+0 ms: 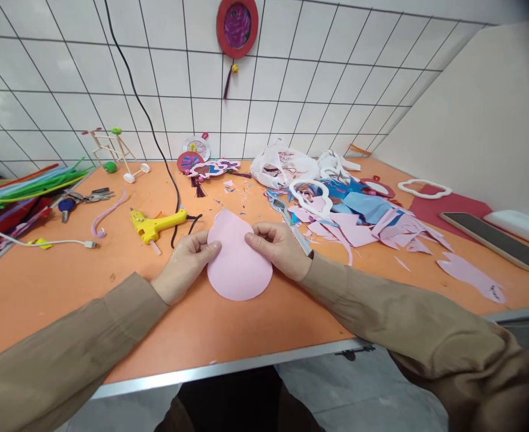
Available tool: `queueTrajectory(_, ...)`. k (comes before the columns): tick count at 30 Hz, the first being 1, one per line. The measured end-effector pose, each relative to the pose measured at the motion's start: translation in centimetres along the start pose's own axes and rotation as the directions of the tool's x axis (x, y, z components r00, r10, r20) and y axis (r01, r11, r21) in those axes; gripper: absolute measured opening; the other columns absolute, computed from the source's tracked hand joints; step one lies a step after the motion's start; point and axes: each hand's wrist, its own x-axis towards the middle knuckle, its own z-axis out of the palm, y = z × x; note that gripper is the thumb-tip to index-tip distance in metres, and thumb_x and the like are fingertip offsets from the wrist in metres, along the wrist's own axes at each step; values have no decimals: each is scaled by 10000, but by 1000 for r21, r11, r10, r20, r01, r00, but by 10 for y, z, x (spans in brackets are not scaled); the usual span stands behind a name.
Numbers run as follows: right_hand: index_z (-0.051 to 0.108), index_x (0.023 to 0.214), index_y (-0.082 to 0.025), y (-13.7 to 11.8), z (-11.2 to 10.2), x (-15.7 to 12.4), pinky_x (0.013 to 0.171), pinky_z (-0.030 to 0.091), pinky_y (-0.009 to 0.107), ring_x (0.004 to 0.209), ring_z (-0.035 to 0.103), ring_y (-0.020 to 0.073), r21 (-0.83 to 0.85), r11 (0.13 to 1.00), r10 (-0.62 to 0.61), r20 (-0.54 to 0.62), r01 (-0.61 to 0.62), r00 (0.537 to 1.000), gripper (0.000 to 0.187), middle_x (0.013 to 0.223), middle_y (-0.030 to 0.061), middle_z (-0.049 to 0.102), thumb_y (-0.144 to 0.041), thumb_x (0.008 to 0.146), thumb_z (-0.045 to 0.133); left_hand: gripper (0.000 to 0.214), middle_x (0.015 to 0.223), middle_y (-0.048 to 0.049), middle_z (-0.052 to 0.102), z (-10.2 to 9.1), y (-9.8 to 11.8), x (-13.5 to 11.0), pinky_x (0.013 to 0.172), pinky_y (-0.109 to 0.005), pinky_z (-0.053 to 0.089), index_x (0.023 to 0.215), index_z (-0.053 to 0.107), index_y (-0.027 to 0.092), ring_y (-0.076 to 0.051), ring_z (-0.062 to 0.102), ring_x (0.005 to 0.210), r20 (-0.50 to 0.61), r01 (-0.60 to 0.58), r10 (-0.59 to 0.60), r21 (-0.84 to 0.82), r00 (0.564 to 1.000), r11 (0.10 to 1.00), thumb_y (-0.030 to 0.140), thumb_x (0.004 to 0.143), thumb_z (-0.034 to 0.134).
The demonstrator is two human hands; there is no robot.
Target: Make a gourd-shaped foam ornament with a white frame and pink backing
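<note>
Left fingers (211,250): pinching the left edge of the pink drop-shaped sheet (239,273), thumb on top
Right fingers (260,243): pinching its right edge, thumb also on top
Pink drop-shaped sheet: directly between both grips — long axis running away from the person, tip far and slightly left, round end near; neither hand clearly nearer
Yellow glue gun (156,227): on the orange surface (179,342), beyond the left fingers
Pink and blue scraps (357,227): heaped beyond the right fingers

Left hand (191,264) and right hand (279,249) pinch opposite edges of pink teardrop paper cutout (240,270). Yellow glue gun (159,227) lies near left hand; paper scraps (358,222) heaped right, orange table (192,336).
</note>
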Motion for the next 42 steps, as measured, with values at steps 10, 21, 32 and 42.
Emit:
queueTrajectory(10,511,601,-177,0,-3,3,480,282,243,536,388,91,-28,996,-84,-77,82,993,326,574,-32,453,-458,742,596,387,710,-63,740,-4,-3,2,675,-303,524,770,712,126,-168,655,630,-2,33,-33,-33,999,999,450,613,854)
queueTrajectory(21,542,593,-170,5,-3,5,485,289,245,515,401,91,109,992,-45,-124,59,991,391,553,-32,465,-522,722,653,444,548,3,629,-4,-4,3,515,-202,425,578,622,133,-87,535,509,-83,24,-34,-110,996,994,504,563,865)
queueTrajectory(32,567,621,-172,2,-5,8,502,344,240,537,447,98,56,997,-51,-166,61,985,310,571,-27,524,-447,681,697,423,558,1,611,-4,-2,2,525,-228,405,616,641,133,-106,528,525,-64,14,-20,-86,998,996,502,590,847)
queueTrajectory(42,482,558,-195,0,-9,12,537,339,256,542,411,105,-190,972,-173,-180,139,968,327,533,-34,447,-442,755,568,422,502,18,550,-6,-2,1,480,-225,283,554,597,143,-84,426,479,-117,-59,63,39,991,997,499,654,799)
